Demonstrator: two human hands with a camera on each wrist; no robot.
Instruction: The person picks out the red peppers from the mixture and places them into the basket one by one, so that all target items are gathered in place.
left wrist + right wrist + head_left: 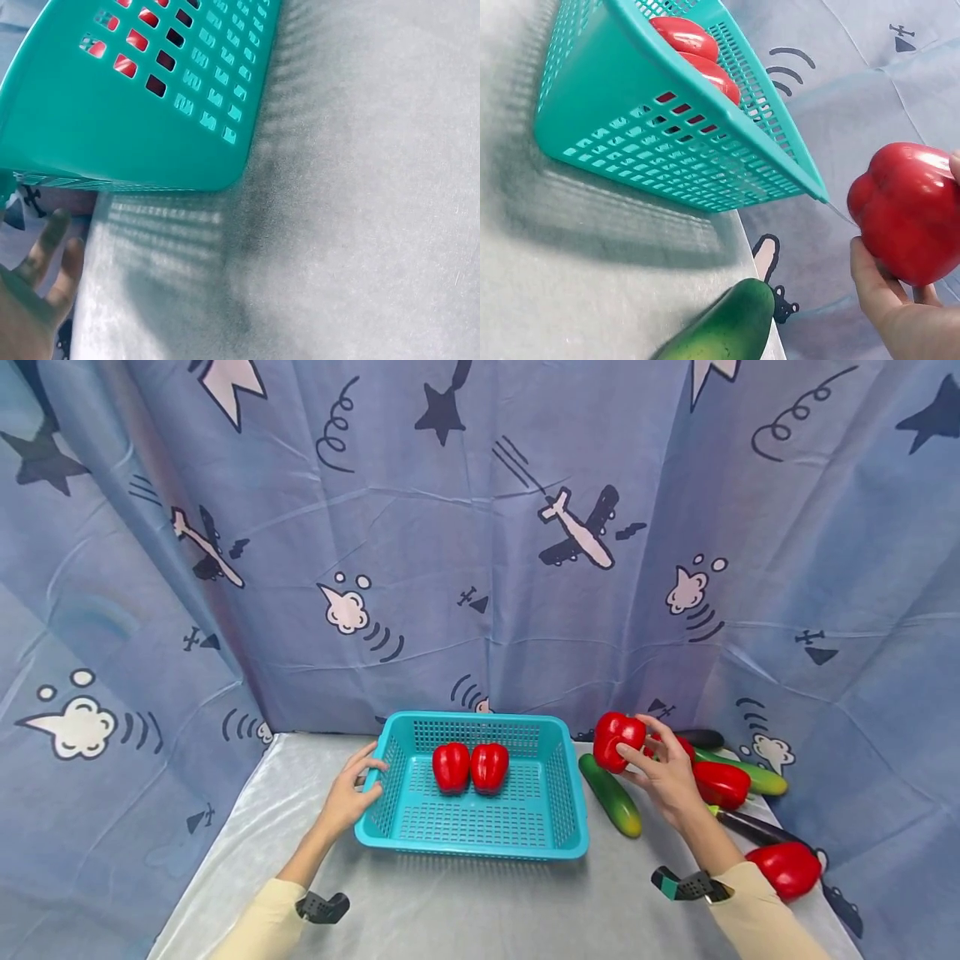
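A turquoise plastic basket (472,846) sits on the table with two red bell peppers (452,768) side by side inside. My left hand (349,795) holds its left rim, thumb and a finger over the edge; the left wrist view shows other fingers (64,277) loosely extended outside the wall. Right of the basket, my right hand (666,774) grips another red bell pepper (618,739) between thumb and fingers. That pepper (909,214) is raised off the table in the right wrist view. Below it lies a green cucumber (611,797), close to the basket's right side.
More vegetables lie along the table's right side: a red bell pepper (722,785), another nearer one (786,870), a long eggplant (761,829), a dark eggplant (701,738) and a green-yellow cucumber (767,781). A blue patterned curtain (480,543) hangs behind the white-covered table (480,910).
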